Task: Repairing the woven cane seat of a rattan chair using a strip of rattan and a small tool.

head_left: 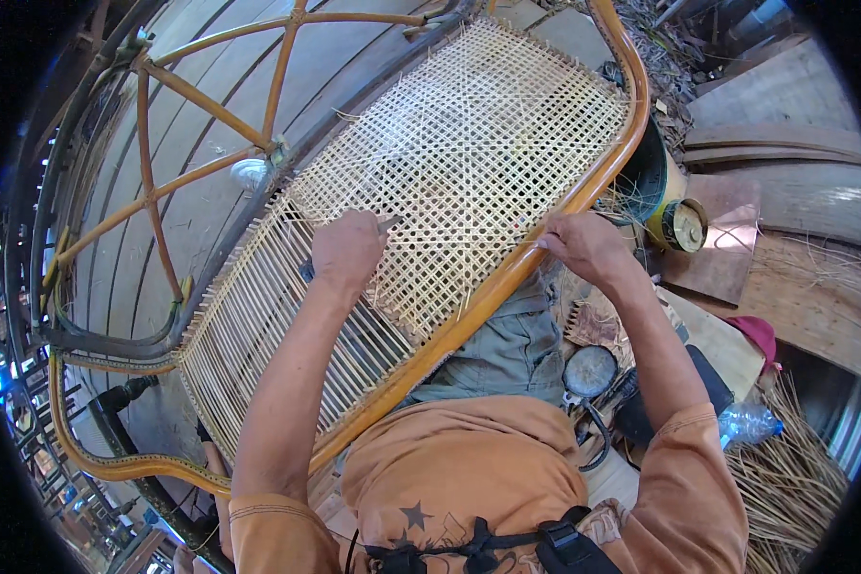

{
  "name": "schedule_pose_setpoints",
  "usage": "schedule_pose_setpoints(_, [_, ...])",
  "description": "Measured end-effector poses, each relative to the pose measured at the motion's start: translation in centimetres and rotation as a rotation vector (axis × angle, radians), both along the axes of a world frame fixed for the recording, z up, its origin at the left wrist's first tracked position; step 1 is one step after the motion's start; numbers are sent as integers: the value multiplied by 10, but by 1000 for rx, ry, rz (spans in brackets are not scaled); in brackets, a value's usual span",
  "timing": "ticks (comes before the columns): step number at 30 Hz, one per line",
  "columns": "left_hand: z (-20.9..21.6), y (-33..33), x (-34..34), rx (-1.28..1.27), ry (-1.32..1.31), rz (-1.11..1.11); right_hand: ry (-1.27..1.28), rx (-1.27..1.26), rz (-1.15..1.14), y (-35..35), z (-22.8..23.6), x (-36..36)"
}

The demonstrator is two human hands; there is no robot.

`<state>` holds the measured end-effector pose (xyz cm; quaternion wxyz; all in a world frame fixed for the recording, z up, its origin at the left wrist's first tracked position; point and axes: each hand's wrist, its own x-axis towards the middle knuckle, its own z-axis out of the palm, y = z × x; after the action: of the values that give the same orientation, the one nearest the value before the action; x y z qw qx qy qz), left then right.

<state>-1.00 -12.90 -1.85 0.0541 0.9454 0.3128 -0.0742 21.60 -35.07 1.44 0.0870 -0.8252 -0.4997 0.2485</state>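
A woven cane panel [469,143] lies slanted across my lap inside a curved, orange-brown rattan frame [488,298]. Its upper part is a close open-hole mesh, while the lower left shows only parallel cane strands [258,330]. My left hand [347,251] is closed in a fist over the border between the two. From it a thin, grey, pointed tool [389,224] sticks out to the right, and a dark blue end shows on the other side. At the frame's right rail, my right hand [584,247] is pinched; whatever its fingers hold is too small to make out.
A bare rattan framework [210,110] stands at the left above a slatted floor. To the right are a yellow-and-black can [684,226], wooden boards [775,148], a round dark metal piece [590,370], a plastic bottle [748,424] and a heap of cane strips [784,488].
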Motion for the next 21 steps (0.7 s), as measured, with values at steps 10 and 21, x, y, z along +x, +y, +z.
schedule_pose_setpoints(10, [-2, -3, -1, -96, 48, 120, 176, 82, -137, -9, 11, -9])
schedule_pose_setpoints(21, [-31, 7, -3, 88, -37, 115, 90, 133, -178, -11, -8, -18])
